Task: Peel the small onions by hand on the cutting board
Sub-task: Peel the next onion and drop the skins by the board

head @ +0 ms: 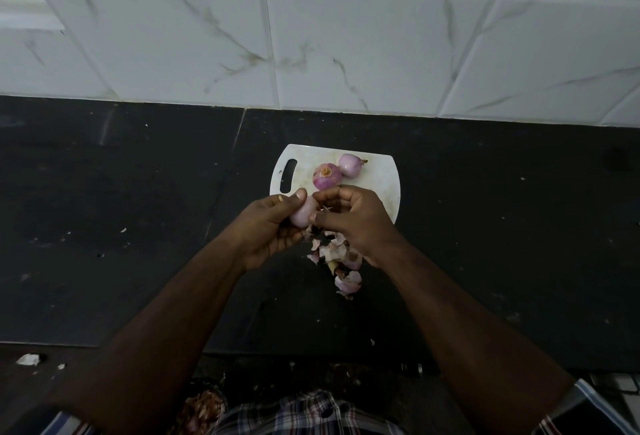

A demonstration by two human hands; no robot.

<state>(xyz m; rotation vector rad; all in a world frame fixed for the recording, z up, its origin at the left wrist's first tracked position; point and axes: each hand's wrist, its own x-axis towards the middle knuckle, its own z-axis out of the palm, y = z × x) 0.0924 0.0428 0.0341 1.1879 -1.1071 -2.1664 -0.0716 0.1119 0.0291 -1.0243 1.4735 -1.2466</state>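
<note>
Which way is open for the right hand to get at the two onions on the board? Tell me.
Probably straight ahead. The two onions lie bare on the cutting board just beyond the right hand, nothing between. But that hand is now pinching skin on the onion the left hand holds.

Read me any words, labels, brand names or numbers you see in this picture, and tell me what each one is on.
None: no readable text anywhere in the head view.
The white cutting board is unmarked.
The wall tiles show only grey veining.
The dark countertop shows only specks.
The onions and the peels bear no stickers.
The plaid shirt shows only its pattern.
</note>
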